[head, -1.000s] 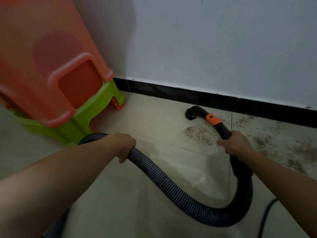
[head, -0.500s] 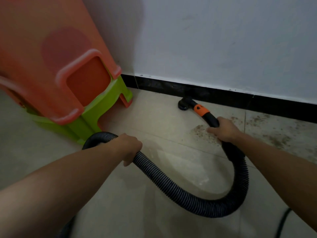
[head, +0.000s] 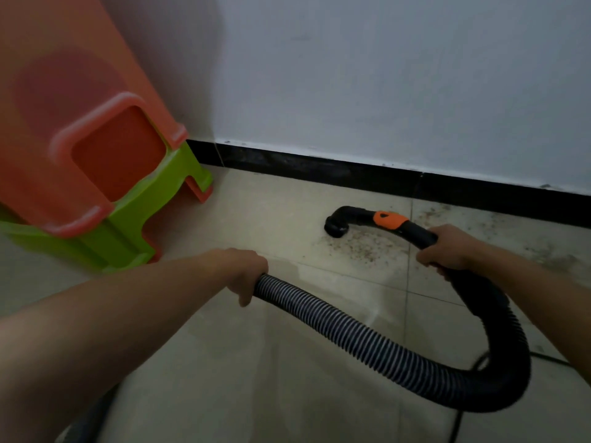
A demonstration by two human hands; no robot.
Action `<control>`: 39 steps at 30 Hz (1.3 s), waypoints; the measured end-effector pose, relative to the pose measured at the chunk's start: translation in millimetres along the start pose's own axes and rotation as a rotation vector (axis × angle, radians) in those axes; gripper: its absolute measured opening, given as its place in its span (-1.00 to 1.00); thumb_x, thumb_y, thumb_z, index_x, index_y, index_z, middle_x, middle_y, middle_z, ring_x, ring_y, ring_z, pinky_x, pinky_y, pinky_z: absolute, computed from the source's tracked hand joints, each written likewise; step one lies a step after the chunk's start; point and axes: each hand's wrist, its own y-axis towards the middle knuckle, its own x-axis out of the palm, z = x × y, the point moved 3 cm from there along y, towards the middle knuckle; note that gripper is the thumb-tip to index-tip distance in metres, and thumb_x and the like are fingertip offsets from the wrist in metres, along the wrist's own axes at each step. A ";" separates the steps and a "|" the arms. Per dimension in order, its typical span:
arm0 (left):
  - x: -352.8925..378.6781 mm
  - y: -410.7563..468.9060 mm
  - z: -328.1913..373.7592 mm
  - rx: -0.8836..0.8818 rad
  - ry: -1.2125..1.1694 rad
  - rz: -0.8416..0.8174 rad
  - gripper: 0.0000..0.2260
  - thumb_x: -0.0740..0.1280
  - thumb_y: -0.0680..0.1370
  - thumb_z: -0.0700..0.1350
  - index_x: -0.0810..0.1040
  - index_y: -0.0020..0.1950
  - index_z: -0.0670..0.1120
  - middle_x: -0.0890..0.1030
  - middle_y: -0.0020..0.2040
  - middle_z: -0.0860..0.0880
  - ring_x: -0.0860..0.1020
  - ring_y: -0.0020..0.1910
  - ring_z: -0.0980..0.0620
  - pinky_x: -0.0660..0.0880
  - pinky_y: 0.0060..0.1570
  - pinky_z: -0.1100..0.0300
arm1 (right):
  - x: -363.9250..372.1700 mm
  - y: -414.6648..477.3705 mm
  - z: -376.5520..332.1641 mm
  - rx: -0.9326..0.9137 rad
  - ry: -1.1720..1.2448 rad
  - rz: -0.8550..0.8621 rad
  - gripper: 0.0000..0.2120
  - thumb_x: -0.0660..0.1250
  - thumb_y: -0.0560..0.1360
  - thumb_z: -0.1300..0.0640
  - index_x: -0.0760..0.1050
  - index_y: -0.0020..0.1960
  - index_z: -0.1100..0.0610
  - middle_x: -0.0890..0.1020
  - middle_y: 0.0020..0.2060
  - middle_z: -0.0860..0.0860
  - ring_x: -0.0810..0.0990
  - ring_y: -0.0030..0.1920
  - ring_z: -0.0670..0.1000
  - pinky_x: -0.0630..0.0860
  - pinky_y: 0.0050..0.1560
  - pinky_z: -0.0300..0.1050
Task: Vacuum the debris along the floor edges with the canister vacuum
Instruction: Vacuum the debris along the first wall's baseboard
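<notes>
While mouth-down on floor [head: 256,372], nozzle [head: 335,226]: at edge of debris [head: 358,248]
Left grip [head: 244,271]: curled round hose [head: 351,334]
Right grip [head: 447,247]: wrapped round handle [head: 417,233]

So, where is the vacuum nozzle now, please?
In the head view, the vacuum nozzle is right of centre, mouth down at the left edge of the debris patch, near the black baseboard.

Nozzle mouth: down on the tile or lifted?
Down. The nozzle curves over, mouth facing the tile at the edge of the debris; no gap shows beneath it.
</notes>
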 end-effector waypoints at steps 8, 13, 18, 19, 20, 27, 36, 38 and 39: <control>-7.5 -13.9 11.5 -0.011 0.055 0.004 -0.63 0.57 0.31 0.00 0.56 0.04 -0.01 0.63 -0.04 -0.02 0.61 -0.04 -0.04 0.49 -0.16 0.15 | 2.0 -14.2 9.7 -0.024 -0.027 -0.041 -0.80 0.44 0.38 0.26 0.49 -0.03 0.15 0.60 -0.37 0.15 0.54 -0.51 0.04 0.52 -0.46 -0.16; -5.9 -19.7 20.4 0.011 0.072 0.000 -0.65 0.57 0.31 0.00 0.53 0.00 0.01 0.62 -0.04 -0.02 0.60 -0.03 -0.04 0.49 -0.14 0.14 | 9.1 -18.3 1.0 -0.022 -0.023 -0.119 -0.74 0.44 0.34 0.27 0.49 0.00 0.17 0.60 -0.37 0.14 0.54 -0.54 0.02 0.53 -0.45 -0.15; -1.5 -32.9 -3.8 -0.067 0.149 0.001 -0.57 0.58 0.29 0.00 0.57 0.10 -0.01 0.63 0.03 -0.04 0.60 0.01 -0.05 0.53 -0.05 0.11 | 32.6 -22.0 -5.7 -0.078 0.011 0.044 -0.71 0.44 0.39 0.23 0.46 0.07 0.15 0.61 -0.28 0.15 0.56 -0.48 0.04 0.46 -0.53 -0.21; 1.0 -35.3 -9.0 -0.082 0.152 -0.011 -0.57 0.58 0.29 0.00 0.57 0.10 0.00 0.63 0.04 -0.03 0.60 0.01 -0.05 0.53 -0.03 0.11 | 40.3 -24.0 -8.1 -0.090 0.031 -0.005 -0.71 0.43 0.38 0.25 0.47 0.07 0.16 0.60 -0.29 0.15 0.55 -0.49 0.03 0.47 -0.52 -0.20; 2.9 -36.6 -12.2 -0.090 0.147 -0.018 -0.58 0.58 0.29 0.00 0.57 0.09 0.00 0.64 0.04 -0.03 0.60 0.01 -0.05 0.53 -0.03 0.11 | 46.3 -26.7 -10.5 -0.096 0.045 -0.072 -0.72 0.43 0.37 0.27 0.47 0.05 0.18 0.60 -0.33 0.15 0.54 -0.52 0.03 0.49 -0.51 -0.18; -5.2 -28.6 10.5 0.002 0.059 0.032 -0.66 0.56 0.31 -0.01 0.53 0.00 0.02 0.62 -0.02 -0.02 0.60 -0.02 -0.04 0.48 -0.15 0.14 | 19.8 -34.6 -3.6 -0.063 -0.064 -0.202 -0.79 0.42 0.33 0.31 0.52 -0.05 0.23 0.57 -0.45 0.10 0.52 -0.53 0.03 0.52 -0.44 -0.14; -18.6 -17.7 34.9 0.084 0.024 0.078 -0.68 0.55 0.30 -0.02 0.47 -0.08 0.09 0.55 -0.17 0.06 0.57 -0.13 0.01 0.47 -0.21 0.17 | -59.4 -43.9 94.1 0.089 -0.157 -0.125 -0.85 0.41 0.33 0.40 0.54 -0.11 0.30 0.55 -0.50 0.15 0.50 -0.53 0.08 0.50 -0.41 -0.10; -21.3 -18.1 41.4 0.101 0.035 0.084 -0.69 0.55 0.30 -0.04 0.45 -0.11 0.10 0.52 -0.21 0.07 0.57 -0.13 0.00 0.46 -0.21 0.16 | -57.6 -45.5 99.3 0.088 -0.166 -0.134 -0.86 0.42 0.33 0.41 0.53 -0.15 0.27 0.55 -0.51 0.14 0.51 -0.54 0.08 0.50 -0.42 -0.12; -23.0 -18.7 43.4 0.104 0.042 0.088 -0.69 0.55 0.31 -0.05 0.44 -0.12 0.10 0.51 -0.22 0.08 0.57 -0.13 0.00 0.47 -0.21 0.15 | -54.0 -45.2 98.1 0.078 -0.174 -0.141 -0.85 0.42 0.33 0.41 0.53 -0.16 0.25 0.56 -0.51 0.13 0.51 -0.54 0.07 0.50 -0.42 -0.13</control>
